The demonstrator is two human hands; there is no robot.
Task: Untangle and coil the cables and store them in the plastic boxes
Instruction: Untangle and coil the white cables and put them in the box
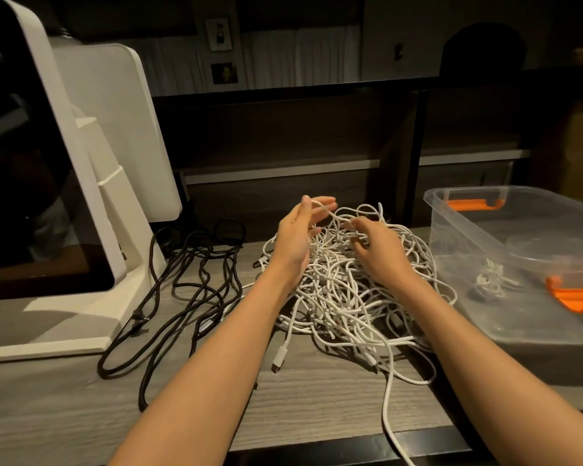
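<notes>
The wood-grain tabletop carries a white monitor stand at the left and a clear plastic box with orange latches at the right. Between them lies the tangle of white cables, with loose black cables just beside it. The left hand has a raised strand looped over its relaxed fingers; the right hand curls into the pile's top. The cables look light and limp, likely to snag; a free plug end seems the best hold.
</notes>
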